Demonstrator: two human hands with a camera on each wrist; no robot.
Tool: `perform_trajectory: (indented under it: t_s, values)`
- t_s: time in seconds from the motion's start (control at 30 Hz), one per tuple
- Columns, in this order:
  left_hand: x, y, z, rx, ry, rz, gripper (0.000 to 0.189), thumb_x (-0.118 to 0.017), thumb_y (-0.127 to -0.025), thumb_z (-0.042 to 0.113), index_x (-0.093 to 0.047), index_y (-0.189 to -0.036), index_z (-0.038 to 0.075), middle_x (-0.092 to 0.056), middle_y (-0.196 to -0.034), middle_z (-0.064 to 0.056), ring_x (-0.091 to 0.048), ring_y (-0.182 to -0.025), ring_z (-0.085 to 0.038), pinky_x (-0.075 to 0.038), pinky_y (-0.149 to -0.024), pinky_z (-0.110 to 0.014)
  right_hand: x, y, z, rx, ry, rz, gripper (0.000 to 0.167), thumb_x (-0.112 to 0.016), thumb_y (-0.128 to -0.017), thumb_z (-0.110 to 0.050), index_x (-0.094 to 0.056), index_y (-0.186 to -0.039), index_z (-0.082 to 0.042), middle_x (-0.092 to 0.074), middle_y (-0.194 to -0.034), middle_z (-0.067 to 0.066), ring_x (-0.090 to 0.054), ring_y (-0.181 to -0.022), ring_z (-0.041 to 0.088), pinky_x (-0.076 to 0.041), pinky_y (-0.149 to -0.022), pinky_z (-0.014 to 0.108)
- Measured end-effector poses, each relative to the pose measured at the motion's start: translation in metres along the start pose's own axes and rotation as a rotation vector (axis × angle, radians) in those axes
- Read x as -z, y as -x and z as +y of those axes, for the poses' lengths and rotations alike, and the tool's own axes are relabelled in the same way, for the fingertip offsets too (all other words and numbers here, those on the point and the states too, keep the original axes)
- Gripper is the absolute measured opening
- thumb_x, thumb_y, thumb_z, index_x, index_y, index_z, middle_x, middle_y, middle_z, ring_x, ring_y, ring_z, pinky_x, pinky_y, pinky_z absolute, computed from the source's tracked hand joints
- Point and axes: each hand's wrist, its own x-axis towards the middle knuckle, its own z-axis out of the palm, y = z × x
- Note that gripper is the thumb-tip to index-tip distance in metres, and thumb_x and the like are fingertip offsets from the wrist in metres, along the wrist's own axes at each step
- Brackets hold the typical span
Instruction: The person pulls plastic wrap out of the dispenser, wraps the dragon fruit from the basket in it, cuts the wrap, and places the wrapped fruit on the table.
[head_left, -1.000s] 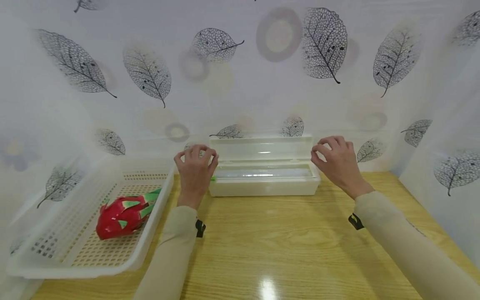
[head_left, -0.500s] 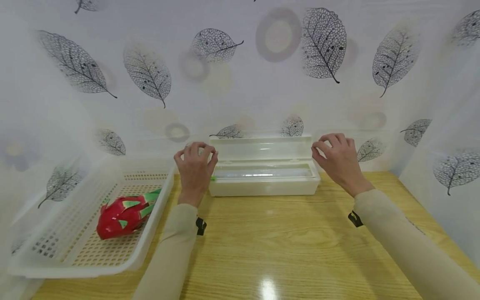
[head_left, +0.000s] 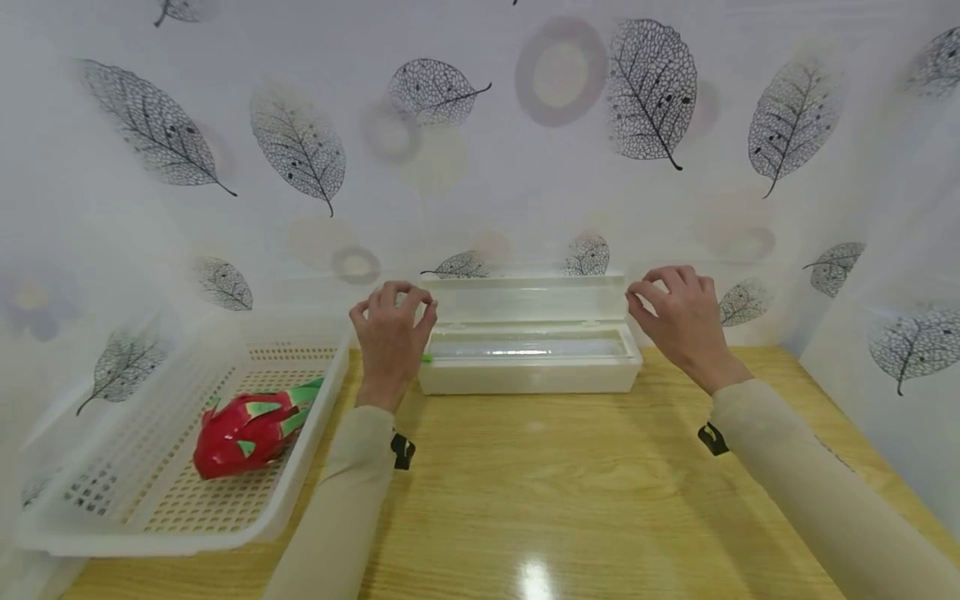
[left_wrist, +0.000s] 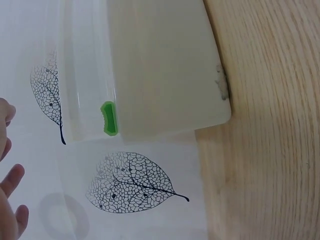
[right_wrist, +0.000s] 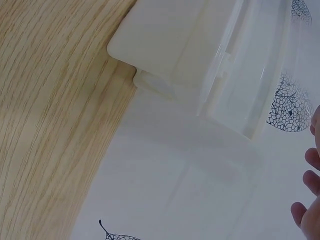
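A long white cling film box point(head_left: 528, 379) stands at the back of the table with its lid point(head_left: 528, 300) up. Inside lies a clear film roll point(head_left: 525, 346), and a green slider point(left_wrist: 109, 118) sits at the left end. My left hand point(head_left: 390, 346) is raised beside the lid's left end, thumb and forefinger pinched together. Level with it, my right hand point(head_left: 681, 325) makes the same pinch off the lid's right end. Both seem to hold the edge of cling film, which is so clear that it hardly shows. In the wrist views only some fingertips appear.
A white perforated basket point(head_left: 300, 475) stands on the left, holding a red and green dragon fruit point(head_left: 243, 433). The wooden table point(head_left: 540, 492) reaches forward from the box. A leaf-patterned sheet point(head_left: 480, 192) hangs close behind and along the sides.
Both hands have risen very slightly, still pinched. Shine in front of the lid has shifted and faded. The box, basket and dragon fruit stay where they were.
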Motion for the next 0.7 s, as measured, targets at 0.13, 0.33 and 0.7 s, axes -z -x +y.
perform_trajectory:
  t_s: [0.13, 0.33, 0.7]
  values:
    - [0.0003, -0.0005, 0.0003, 0.005, 0.017, -0.003, 0.011, -0.068, -0.099, 0.025, -0.070, -0.101, 0.014, -0.067, -0.115, -0.012, -0.064, -0.108, -0.038, -0.041, -0.100, -0.065, 0.0014, 0.0000, 0.0001, -0.009, -0.005, -0.007, 0.007, -0.078, -0.087, -0.006, -0.075, -0.093, -0.003, -0.067, -0.097, 0.020, -0.058, -0.097, 0.046, -0.045, -0.077, 0.066]
    - [-0.0003, -0.0020, -0.0011, 0.018, 0.016, -0.018, 0.012, -0.068, -0.099, 0.025, -0.070, -0.102, 0.014, -0.067, -0.116, -0.012, -0.064, -0.108, -0.038, -0.041, -0.100, -0.064, 0.0032, -0.0014, 0.0005, -0.002, -0.004, -0.008, 0.007, -0.077, -0.087, -0.006, -0.075, -0.093, -0.003, -0.067, -0.097, 0.021, -0.058, -0.097, 0.046, -0.045, -0.078, 0.066]
    - [0.0045, -0.0086, 0.0020, 0.045, 0.031, -0.031, 0.013, -0.068, -0.099, 0.025, -0.071, -0.102, 0.013, -0.067, -0.118, -0.013, -0.064, -0.111, -0.039, -0.042, -0.100, -0.064, 0.0039, -0.0056, 0.0010, -0.007, 0.000, 0.000, 0.007, -0.077, -0.088, -0.007, -0.075, -0.093, -0.002, -0.067, -0.098, 0.021, -0.058, -0.097, 0.047, -0.045, -0.079, 0.065]
